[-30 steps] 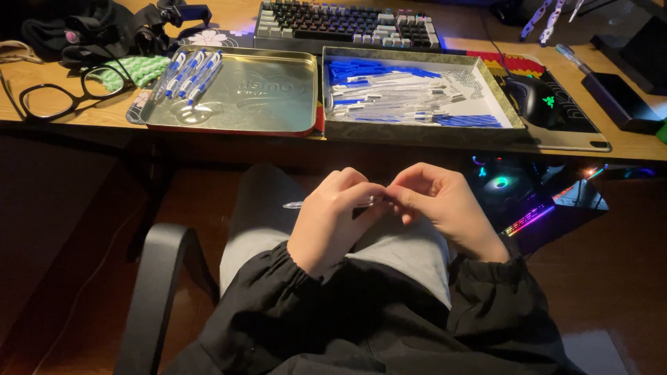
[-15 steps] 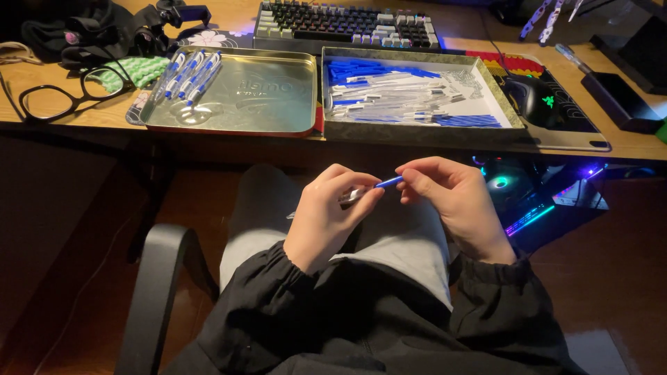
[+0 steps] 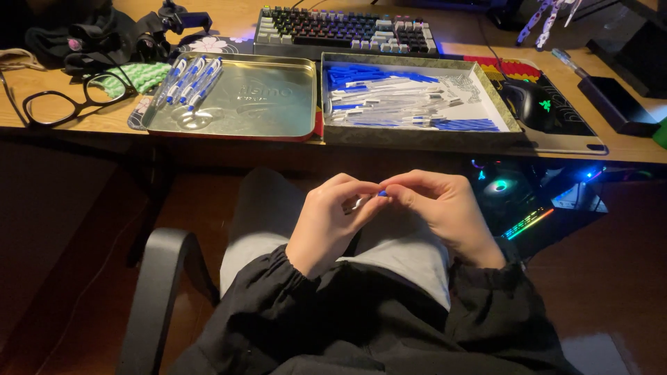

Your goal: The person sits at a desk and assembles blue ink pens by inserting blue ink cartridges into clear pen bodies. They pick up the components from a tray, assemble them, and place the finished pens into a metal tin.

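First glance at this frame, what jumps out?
The two bare hands meeting over the lap: the left hand and right hand pinch a small clear pen part with a blue tip between their fingers. On the desk above sit a shallow metal tray with a few assembled blue-and-clear pens at its left end, and to its right an open box full of loose blue and clear pen parts.
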